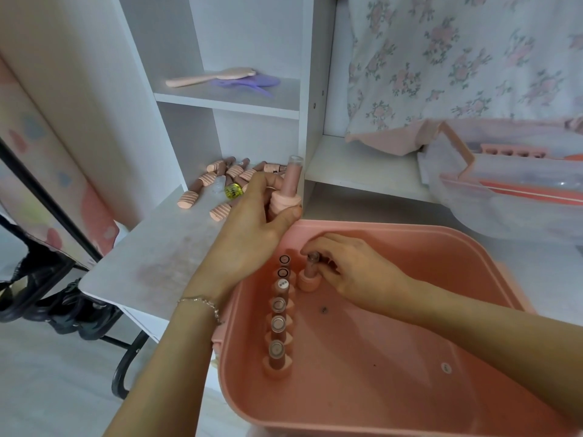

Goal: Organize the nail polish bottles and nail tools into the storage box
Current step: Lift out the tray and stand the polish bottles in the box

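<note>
Pink storage box [410,234] is sitting on the white worktop [164,247]. Inside it, along its left wall, a row of bottles [279,313] is standing upright. Right hand [356,272] is pinching another bottle [310,272] beside that row. Left hand [252,225] is gripping an upright bottle [289,184] just outside the box's far-left corner; loose bottles [220,181] are lying beyond it.

White desk [164,257] carries loose polish bottles [217,181], pink box [410,234].
</note>
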`<action>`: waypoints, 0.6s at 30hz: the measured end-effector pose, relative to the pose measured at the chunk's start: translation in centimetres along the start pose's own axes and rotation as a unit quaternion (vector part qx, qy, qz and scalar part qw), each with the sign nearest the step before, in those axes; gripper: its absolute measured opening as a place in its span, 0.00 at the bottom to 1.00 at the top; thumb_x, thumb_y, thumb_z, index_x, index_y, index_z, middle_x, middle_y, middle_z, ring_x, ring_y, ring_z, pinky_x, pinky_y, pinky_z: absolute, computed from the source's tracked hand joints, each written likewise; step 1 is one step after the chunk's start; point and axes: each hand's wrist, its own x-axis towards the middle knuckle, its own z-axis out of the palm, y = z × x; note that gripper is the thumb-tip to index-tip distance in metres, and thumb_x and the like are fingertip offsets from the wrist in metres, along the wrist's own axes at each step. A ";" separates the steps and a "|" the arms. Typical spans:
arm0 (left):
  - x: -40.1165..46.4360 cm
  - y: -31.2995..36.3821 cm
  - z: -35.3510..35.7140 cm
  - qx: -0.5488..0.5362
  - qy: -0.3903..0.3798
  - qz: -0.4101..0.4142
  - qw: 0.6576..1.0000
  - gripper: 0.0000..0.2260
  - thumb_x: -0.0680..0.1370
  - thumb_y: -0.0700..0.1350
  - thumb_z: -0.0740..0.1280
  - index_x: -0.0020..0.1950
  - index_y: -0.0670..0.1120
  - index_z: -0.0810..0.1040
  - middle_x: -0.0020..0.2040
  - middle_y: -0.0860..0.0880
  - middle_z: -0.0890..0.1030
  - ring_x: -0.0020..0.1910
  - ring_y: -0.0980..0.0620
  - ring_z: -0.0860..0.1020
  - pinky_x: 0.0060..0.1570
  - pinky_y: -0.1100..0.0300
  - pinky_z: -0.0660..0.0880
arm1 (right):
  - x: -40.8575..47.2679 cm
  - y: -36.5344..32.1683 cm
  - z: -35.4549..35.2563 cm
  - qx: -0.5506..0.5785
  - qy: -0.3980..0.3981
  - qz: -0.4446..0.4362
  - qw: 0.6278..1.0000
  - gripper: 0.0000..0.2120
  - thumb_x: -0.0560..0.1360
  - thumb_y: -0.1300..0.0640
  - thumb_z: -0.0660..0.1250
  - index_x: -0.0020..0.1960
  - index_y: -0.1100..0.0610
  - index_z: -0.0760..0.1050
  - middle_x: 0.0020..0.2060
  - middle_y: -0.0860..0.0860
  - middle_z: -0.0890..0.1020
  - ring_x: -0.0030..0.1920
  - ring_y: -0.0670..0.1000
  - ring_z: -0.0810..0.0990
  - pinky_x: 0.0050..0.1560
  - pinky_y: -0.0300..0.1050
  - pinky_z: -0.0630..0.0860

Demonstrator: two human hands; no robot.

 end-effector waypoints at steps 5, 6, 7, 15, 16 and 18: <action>0.0 -0.3 0.0 0.001 -0.001 0.007 1.000 0.11 0.74 0.41 0.68 0.52 0.49 0.68 0.49 0.39 0.79 0.49 0.39 0.77 0.54 0.40 0.72 | -0.1 -0.2 0.0 -0.003 0.001 -0.005 1.000 0.17 0.74 0.62 0.62 0.61 0.54 0.74 0.54 0.50 0.78 0.51 0.48 0.75 0.51 0.33 0.66; 0.0 -0.2 0.0 0.001 0.000 0.008 1.000 0.11 0.75 0.40 0.67 0.52 0.50 0.68 0.49 0.40 0.79 0.49 0.39 0.77 0.54 0.40 0.72 | -0.1 -0.3 -0.1 0.002 0.001 -0.005 1.000 0.17 0.74 0.62 0.62 0.62 0.54 0.73 0.56 0.50 0.77 0.52 0.48 0.75 0.52 0.32 0.65; 0.0 -0.2 0.0 0.002 0.001 0.009 1.000 0.11 0.75 0.40 0.67 0.51 0.51 0.68 0.48 0.40 0.79 0.49 0.39 0.77 0.53 0.40 0.72 | -0.2 -0.4 -0.2 0.006 0.003 -0.005 1.000 0.18 0.74 0.62 0.62 0.63 0.54 0.72 0.57 0.50 0.77 0.52 0.48 0.75 0.52 0.33 0.66; -0.2 -0.3 0.0 -0.019 -0.009 0.005 1.000 0.11 0.74 0.40 0.68 0.50 0.52 0.69 0.48 0.42 0.81 0.49 0.39 0.78 0.53 0.39 0.72 | 0.0 -1.2 -2.6 0.134 0.192 0.009 0.972 0.08 0.74 0.59 0.65 0.53 0.52 0.72 0.39 0.41 0.75 0.37 0.42 0.75 0.40 0.30 0.68; -0.2 -0.3 -0.1 -0.020 -0.015 0.007 1.000 0.11 0.74 0.41 0.68 0.50 0.52 0.70 0.47 0.44 0.81 0.49 0.40 0.78 0.53 0.39 0.72 | 0.2 -1.2 -3.1 0.175 0.218 0.013 0.960 0.10 0.74 0.59 0.65 0.53 0.50 0.70 0.38 0.41 0.75 0.37 0.43 0.75 0.39 0.30 0.68; -0.4 -0.2 -0.1 -0.019 -0.028 0.016 0.999 0.11 0.73 0.40 0.70 0.51 0.50 0.72 0.47 0.47 0.82 0.49 0.43 0.78 0.54 0.40 0.72 | 0.4 -1.1 -3.9 0.222 0.242 0.005 0.945 0.13 0.74 0.57 0.64 0.56 0.48 0.67 0.37 0.43 0.74 0.36 0.43 0.73 0.40 0.32 0.68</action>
